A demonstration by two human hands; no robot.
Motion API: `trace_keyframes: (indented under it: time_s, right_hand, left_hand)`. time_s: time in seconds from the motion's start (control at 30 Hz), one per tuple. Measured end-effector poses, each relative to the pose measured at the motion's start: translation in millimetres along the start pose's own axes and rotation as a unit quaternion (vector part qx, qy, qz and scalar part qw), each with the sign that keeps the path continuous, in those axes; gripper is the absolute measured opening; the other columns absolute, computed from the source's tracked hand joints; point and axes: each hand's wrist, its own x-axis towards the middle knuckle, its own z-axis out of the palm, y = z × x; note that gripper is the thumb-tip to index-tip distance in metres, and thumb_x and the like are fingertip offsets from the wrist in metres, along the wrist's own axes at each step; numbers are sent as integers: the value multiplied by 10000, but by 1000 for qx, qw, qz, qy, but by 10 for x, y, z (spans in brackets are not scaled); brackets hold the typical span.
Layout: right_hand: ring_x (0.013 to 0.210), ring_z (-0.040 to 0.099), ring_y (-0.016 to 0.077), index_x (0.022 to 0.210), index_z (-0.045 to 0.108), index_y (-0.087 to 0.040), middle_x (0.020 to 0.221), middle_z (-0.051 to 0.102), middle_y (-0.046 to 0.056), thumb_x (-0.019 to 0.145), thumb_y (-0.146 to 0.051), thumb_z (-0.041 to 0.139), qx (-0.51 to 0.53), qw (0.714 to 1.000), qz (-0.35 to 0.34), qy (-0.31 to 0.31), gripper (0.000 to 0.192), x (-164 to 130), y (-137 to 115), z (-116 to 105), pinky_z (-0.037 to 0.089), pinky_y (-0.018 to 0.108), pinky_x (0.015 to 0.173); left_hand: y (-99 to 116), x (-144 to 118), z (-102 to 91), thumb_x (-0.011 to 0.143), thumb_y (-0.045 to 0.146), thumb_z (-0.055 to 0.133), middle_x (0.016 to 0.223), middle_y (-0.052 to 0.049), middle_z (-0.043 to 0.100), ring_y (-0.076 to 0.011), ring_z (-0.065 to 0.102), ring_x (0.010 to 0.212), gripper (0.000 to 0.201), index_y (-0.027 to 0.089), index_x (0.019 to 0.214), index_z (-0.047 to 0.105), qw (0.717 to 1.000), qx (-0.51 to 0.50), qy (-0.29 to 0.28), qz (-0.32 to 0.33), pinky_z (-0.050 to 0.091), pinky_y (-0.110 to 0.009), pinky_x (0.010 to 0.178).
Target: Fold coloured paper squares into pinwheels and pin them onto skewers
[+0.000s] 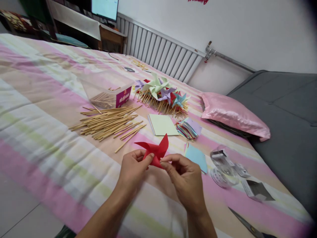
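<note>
Your left hand [135, 167] and right hand [185, 175] had fingers pinched on the red pinwheel [161, 149], near centre, bladed but stickless. Far off, mounted pinwheels [155, 86] looked done; sticks [111, 124] at left and paper [163, 125] beyond seemed left to use.

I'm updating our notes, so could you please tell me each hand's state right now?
Left hand: closed, holding the red paper between thumb and fingers.
Right hand: closed, pinching what looks like a small white piece at the paper.
</note>
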Motion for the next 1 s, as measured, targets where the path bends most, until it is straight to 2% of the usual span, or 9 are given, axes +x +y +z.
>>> trace_keyframes:
  time_s: [0.1, 0.23, 0.37, 0.53, 0.7, 0.87, 1.0]
  right_hand:
    - [523, 474, 78, 792, 697, -216, 673, 637, -26, 801, -222, 641, -25, 999, -33, -26, 57, -23, 10, 99, 379, 205, 509]
    - [630, 553, 100, 796, 706, -221, 765, 644, -4, 806, -195, 639, -51, 996, -75, -10, 73, 20, 95, 103, 412, 219, 567]
    - [621, 534, 99, 807, 721, -244, 722, 573, -14, 797, -208, 656, -62, 994, -87, 16, 75, 41, 139, 70, 422, 220, 563]
    - [571, 466, 90, 808, 725, -267, 670, 520, -32, 790, -241, 670, -88, 993, -70, 31, 63, 37, 134, 41, 384, 218, 529]
    - [555, 431, 86, 788, 715, -259, 667, 504, -37, 795, -255, 662, -103, 992, -59, 29, 53, 36, 100, 30, 354, 219, 521]
    - [561, 431, 92, 766, 707, -236, 666, 513, -30, 800, -294, 651, -100, 994, -34, 16, 87, 44, 82, 25, 356, 223, 527]
    - [570, 438, 100, 736, 697, -214, 669, 529, -20, 797, -296, 641, -90, 996, -14, 10, 116, 62, 83, 25, 362, 230, 536]
  left_hand:
    - [3, -15, 9, 620, 287, 726, 510, 16, 579, -71, 459, 475, 195, 125, 581, 624, 999, -29, -20, -10, 331, -190, 486]
    - [43, -31, 1, 618, 277, 749, 502, 15, 587, -50, 449, 456, 207, 118, 557, 630, 991, -108, -66, -37, 322, -166, 471]
    - [99, -50, -11, 602, 243, 767, 470, 14, 580, -50, 463, 449, 180, 114, 540, 656, 978, -167, -109, -61, 333, -160, 466]
    - [147, -70, -6, 587, 201, 779, 452, 20, 566, -36, 418, 422, 174, 117, 503, 651, 971, -190, -128, -74, 313, -156, 445]
    - [117, -71, -16, 610, 213, 769, 432, 47, 511, -38, 386, 420, 206, 128, 497, 618, 975, -172, -129, -58, 299, -165, 448]
    - [44, -24, -48, 624, 259, 757, 484, 52, 507, -50, 387, 467, 244, 133, 527, 572, 990, -84, -116, -5, 287, -173, 468]
    - [37, 2, -51, 640, 276, 738, 522, 43, 526, -69, 422, 508, 220, 135, 559, 590, 992, -31, -108, 54, 314, -187, 496]
